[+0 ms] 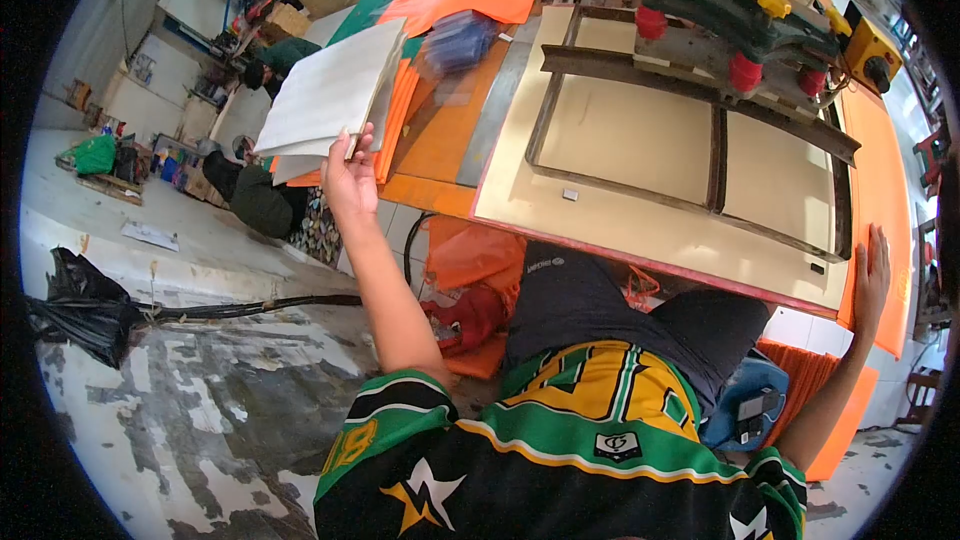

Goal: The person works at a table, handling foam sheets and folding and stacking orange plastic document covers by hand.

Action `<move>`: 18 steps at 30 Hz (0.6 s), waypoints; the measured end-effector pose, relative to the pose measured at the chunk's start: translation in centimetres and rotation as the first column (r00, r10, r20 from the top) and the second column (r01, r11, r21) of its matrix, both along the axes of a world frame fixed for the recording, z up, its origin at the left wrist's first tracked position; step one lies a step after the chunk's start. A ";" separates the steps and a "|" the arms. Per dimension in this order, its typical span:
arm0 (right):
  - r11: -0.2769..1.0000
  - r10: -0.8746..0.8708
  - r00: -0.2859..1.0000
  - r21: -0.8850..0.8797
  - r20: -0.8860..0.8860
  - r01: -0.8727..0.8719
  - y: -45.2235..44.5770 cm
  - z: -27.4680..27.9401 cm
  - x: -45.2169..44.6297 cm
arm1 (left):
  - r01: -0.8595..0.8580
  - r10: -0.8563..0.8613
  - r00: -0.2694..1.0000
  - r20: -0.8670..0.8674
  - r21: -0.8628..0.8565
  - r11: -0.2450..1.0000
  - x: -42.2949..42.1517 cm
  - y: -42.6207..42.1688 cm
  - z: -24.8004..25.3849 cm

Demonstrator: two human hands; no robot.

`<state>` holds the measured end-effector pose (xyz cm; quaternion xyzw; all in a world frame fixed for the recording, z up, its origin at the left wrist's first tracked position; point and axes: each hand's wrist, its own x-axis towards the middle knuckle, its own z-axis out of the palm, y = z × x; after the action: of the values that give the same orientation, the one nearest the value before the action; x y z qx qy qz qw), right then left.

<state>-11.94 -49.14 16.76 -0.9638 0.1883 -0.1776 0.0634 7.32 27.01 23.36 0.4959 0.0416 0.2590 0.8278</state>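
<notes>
My left hand (pixel 352 178) is closed on the near corner of a stack of white sheets (pixel 335 85), thumb on top. The sheets are held tilted above several orange sheets (pixel 398 115) at the left end of the table. Flat on the orange material (pixel 880 210) at the right, my right hand (pixel 873 275) rests with its fingers stretched out, holding nothing. Between the hands lies a cream-coloured board (pixel 600 140) with a dark metal frame (pixel 718 155) on it.
A machine head with red and yellow knobs (pixel 745 70) stands over the board's far side. A yellow control box (pixel 872 55) is at the far right. Another person (pixel 275 195) crouches at the left. A black plastic bag (pixel 85 305) lies on the floor.
</notes>
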 end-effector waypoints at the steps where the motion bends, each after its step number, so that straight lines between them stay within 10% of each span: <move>1: 1.000 -0.003 1.000 0.001 0.002 0.003 0.0 0.0 0.0 | 0.003 -0.003 1.000 0.002 0.001 1.000 0.4 -0.3 0.3; 18: 1.000 -0.028 1.000 -0.011 -0.006 0.027 0.3 0.3 -0.1 | 0.346 -0.337 0.938 0.082 -0.150 0.926 16.7 -6.4 -0.8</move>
<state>-12.02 -48.84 17.09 -0.9620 0.2008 -0.1766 0.0552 23.97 20.62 22.55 0.4193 -0.0471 0.1204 0.8986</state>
